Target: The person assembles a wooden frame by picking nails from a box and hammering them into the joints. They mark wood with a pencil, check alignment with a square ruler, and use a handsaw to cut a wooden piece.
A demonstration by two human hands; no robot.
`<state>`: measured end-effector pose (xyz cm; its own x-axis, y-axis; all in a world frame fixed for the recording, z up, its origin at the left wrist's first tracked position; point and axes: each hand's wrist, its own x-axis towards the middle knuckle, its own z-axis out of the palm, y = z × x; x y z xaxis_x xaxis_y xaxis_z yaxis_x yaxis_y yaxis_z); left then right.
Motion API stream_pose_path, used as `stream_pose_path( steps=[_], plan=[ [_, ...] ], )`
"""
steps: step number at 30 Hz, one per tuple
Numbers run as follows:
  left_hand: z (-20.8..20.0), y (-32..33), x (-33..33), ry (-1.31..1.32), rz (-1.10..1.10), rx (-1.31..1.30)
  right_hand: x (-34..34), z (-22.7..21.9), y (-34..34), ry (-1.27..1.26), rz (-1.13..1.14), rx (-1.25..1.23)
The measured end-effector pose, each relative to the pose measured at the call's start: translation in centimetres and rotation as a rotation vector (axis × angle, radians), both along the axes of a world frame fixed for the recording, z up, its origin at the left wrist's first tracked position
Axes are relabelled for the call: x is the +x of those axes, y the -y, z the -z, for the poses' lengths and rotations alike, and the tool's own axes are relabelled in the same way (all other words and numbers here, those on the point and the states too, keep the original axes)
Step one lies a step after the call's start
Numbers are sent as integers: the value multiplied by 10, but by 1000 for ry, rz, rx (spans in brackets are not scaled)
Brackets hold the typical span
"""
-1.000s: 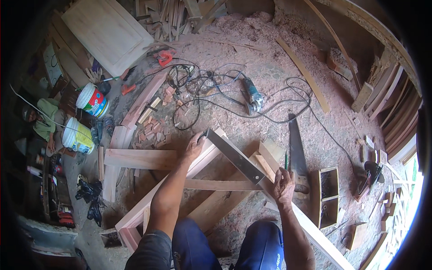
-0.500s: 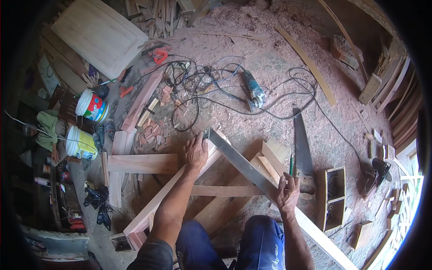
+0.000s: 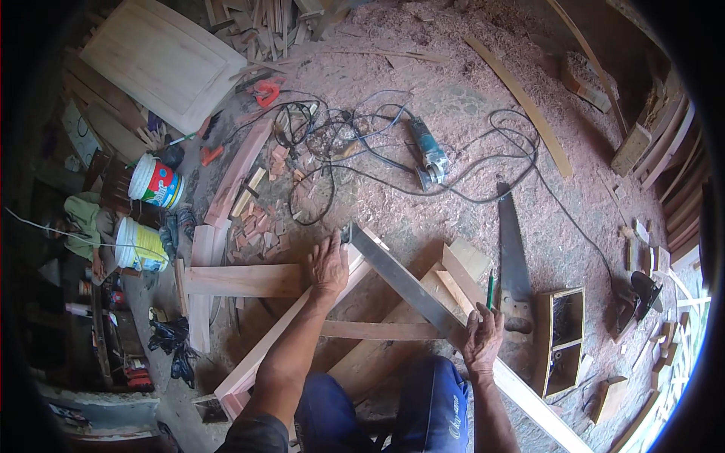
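Note:
A long dark metal bar (image 3: 404, 283) slants from the peak of a pale wooden frame (image 3: 257, 361) down to my right hand. My left hand (image 3: 329, 266) presses over the frame's upper corner, fingers close together against the bar's far end; its thumb is mostly hidden. My right hand (image 3: 483, 340) is closed at the bar's near end, with a green pencil (image 3: 491, 290) sticking up from its fingers. Below that hand a pale beam (image 3: 536, 404) runs to the lower right. A crosspiece (image 3: 381, 331) spans the gap before my knees.
A handsaw (image 3: 512, 245) lies right of the bar, beside an open wooden box (image 3: 545, 343). Farther off are an angle grinder (image 3: 428, 153) and its looped cord (image 3: 483, 198). Paint buckets (image 3: 142, 245) stand left; a hand plane (image 3: 636, 302) sits right. Shavings cover the floor.
The view has shifted slightly. Both hands keep their places on the frame and bar; the right fingers and the pencil have tilted a little.

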<state>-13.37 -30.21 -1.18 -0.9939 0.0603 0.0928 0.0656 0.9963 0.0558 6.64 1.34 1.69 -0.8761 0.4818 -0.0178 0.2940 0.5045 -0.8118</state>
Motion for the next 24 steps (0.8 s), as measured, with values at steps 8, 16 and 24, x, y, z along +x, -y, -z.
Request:
stream_pose_path(
  steps=[8, 16, 24],
  plan=[
    [2, 1, -1, -63, 38, -9, 3, 13, 0, -33, 17, -63],
    [3, 3, -1, -75, 45, 10, 0, 6, -2, -52, -37, 33],
    [2, 4, -2, -93, 66, 36, 0, 24, 2, -109, -24, 131]
  ],
)
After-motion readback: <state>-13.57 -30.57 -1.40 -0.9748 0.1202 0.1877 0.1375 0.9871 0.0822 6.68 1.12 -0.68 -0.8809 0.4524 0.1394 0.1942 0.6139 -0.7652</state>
